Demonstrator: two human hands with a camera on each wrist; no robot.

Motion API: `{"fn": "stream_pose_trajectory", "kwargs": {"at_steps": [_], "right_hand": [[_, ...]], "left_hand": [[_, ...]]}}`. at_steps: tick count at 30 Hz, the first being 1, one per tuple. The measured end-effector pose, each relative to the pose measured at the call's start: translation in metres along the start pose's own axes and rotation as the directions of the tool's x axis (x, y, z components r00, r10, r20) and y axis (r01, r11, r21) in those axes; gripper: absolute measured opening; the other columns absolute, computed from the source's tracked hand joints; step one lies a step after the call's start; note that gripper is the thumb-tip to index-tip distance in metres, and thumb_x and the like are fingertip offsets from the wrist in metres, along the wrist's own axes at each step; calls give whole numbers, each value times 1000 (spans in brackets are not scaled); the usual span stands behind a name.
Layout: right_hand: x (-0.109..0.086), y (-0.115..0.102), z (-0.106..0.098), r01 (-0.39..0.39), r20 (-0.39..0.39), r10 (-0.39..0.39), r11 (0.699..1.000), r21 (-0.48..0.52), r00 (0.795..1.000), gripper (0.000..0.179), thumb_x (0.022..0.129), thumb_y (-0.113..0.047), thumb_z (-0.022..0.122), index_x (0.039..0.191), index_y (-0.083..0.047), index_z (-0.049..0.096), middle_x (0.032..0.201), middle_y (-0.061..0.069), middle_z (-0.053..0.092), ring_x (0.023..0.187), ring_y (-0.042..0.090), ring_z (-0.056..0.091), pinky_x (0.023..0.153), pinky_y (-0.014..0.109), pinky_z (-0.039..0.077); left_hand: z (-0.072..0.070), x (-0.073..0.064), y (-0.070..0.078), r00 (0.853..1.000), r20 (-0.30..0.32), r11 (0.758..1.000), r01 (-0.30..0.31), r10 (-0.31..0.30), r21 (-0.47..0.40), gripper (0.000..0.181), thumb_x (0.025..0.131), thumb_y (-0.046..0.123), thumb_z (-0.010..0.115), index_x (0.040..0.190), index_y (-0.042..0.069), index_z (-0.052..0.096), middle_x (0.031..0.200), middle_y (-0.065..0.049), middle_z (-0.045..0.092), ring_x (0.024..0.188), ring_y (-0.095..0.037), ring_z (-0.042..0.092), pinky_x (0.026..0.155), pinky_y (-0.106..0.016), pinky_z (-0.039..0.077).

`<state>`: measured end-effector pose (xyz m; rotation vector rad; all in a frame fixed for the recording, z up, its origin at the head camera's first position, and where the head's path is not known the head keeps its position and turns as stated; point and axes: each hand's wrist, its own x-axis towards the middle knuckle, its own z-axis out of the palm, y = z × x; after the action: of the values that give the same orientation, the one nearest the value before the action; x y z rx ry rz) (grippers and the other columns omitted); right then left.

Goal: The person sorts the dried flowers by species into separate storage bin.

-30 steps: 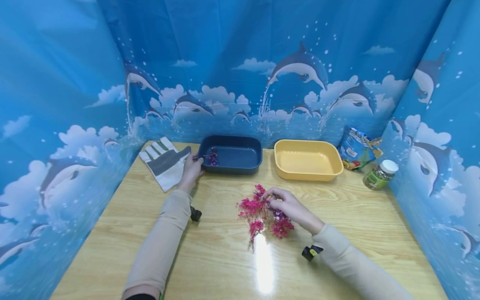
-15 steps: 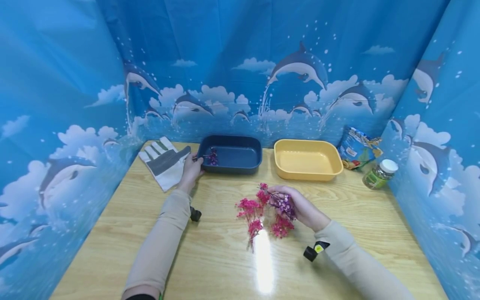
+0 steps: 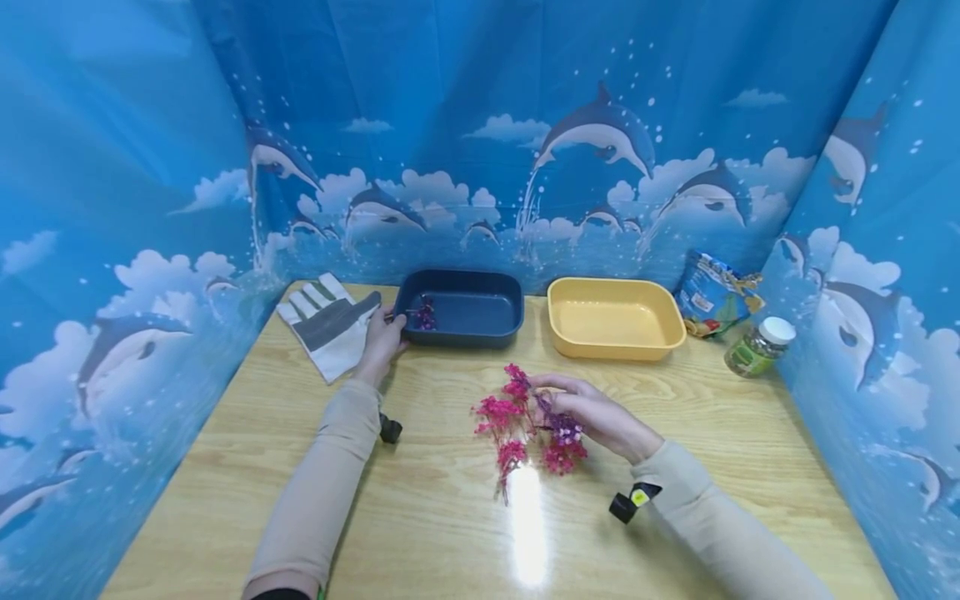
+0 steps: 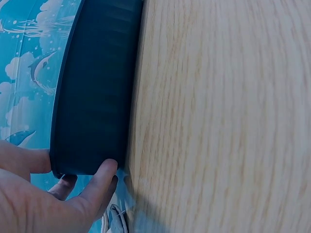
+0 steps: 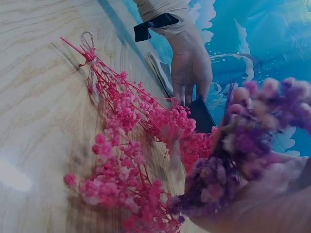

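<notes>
At the left end of the navy tray (image 3: 480,341), my left hand (image 3: 382,342) grips the corner. In the left wrist view its thumb is at the rim and its fingers curl round the end wall (image 4: 97,102). A small purple sprig (image 3: 425,314) lies inside that tray, at the left. My right hand (image 3: 606,418) holds a bunch of purple dried flowers (image 5: 252,145), its heads hanging down near the palm. Beneath and beside it a bunch of pink dried flowers (image 5: 126,107) lies on the table, its stems tied with string (image 5: 88,40).
To the right of the navy tray stands a yellow tray (image 3: 615,350). A blue snack bag (image 3: 712,300) and a white-lidded jar (image 3: 757,350) are at the back right. A work glove (image 3: 326,325) lies at the back left. A dolphin-print curtain (image 3: 480,150) encloses the wooden table (image 3: 435,517).
My right hand has drawn slightly to the right and turned, with the purple flowers tipping up and then down again. My left hand and the navy tray have stayed put.
</notes>
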<state>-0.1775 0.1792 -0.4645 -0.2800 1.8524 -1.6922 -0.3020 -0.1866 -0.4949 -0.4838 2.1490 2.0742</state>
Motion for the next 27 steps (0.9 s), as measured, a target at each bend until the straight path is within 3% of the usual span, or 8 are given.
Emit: {"fn": "stream_pose_trajectory", "kwargs": {"at_steps": [5, 8, 13, 15, 19, 22, 23, 27], "right_hand": [[-1, 1, 0, 16, 3, -16, 1000, -12, 1000, 59, 96, -9, 50, 153, 3, 49, 143, 17, 67, 102, 13, 65, 83, 22, 54], [-2, 1, -1, 36, 36, -36, 999, -4, 999, 63, 91, -6, 45, 154, -1, 50, 157, 19, 55, 90, 11, 62, 75, 21, 51], [-4, 0, -1, 58, 130, -66, 996, 62, 989, 71, 89, -5, 39, 160, 0, 39, 165, 21, 44, 72, 8, 57, 67, 19, 49], [-5, 0, -2, 43, 155, -60, 993, 109, 986, 76, 87, -3, 39, 162, 1, 34, 166, 19, 44, 71, 8, 57, 64, 17, 48], [-6, -1, -2, 15, 174, -49, 981, 196, 984, 79, 84, -3, 40, 163, 1, 33, 150, 11, 63, 70, 6, 56, 57, 14, 45], [-6, -1, -1, 23, 172, -60, 978, 207, 983, 68, 93, -4, 42, 160, 1, 37, 139, 10, 71, 70, 4, 59, 55, 13, 45], [-5, -1, -1, 34, 172, -70, 979, 201, 983, 62, 98, -6, 42, 160, 1, 37, 145, 9, 68, 72, 3, 60, 56, 13, 46], [-3, -1, 1, 32, 85, -47, 985, 168, 995, 56, 109, -20, 49, 160, 1, 36, 132, 5, 75, 82, 4, 67, 66, 15, 52]], "left_hand": [[0, 0, -1, 1000, -1, 1000, 0, 0, -5, 56, 114, 18, 41, 165, 5, 24, 168, -23, 32, 153, -38, 41, 121, -53, 48], [0, -1, -1, 1000, -3, 1000, 5, -5, -6, 57, 114, 19, 41, 166, 5, 24, 169, -23, 32, 153, -38, 41, 122, -52, 47], [-1, -2, -1, 1000, -8, 1000, 9, -9, 0, 57, 114, 20, 42, 166, 6, 23, 169, -23, 32, 154, -37, 41, 121, -52, 47], [-2, -2, 0, 1000, -8, 1000, 10, -10, 2, 58, 114, 20, 42, 166, 7, 23, 169, -22, 31, 154, -37, 40, 121, -52, 47], [-2, -2, -1, 1000, -7, 1000, 13, -13, 7, 58, 114, 22, 42, 167, 7, 22, 170, -21, 31, 155, -36, 39, 122, -51, 47], [-1, -1, -1, 1000, -9, 1000, 16, -16, 9, 59, 114, 22, 42, 167, 8, 22, 170, -21, 30, 155, -36, 39, 123, -50, 46], [-1, -1, -1, 1000, -9, 1000, 17, -17, 8, 59, 114, 22, 42, 167, 8, 22, 170, -21, 31, 155, -36, 39, 123, -50, 46], [-1, 0, -2, 1000, -8, 1000, 14, -14, 3, 59, 114, 22, 42, 167, 7, 22, 169, -21, 31, 155, -36, 40, 122, -51, 47]]}}
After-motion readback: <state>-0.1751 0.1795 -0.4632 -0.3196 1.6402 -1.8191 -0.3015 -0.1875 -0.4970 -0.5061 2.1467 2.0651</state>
